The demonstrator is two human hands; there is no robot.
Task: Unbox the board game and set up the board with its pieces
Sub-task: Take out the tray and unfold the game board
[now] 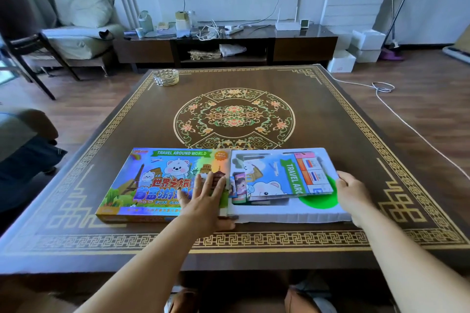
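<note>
Two halves lie side by side on the bench [330, 119]: my left hand [203, 193] rests spread flat on the lid [152, 180], my right hand [352, 193] grips the tray [292, 213] edge, nearer the folded board [284, 175], whose long axis runs left-right.

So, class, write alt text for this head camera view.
A game box lies opened on a patterned table: left hand flat on the colourful lid, right hand at the white tray holding the folded board.
</note>
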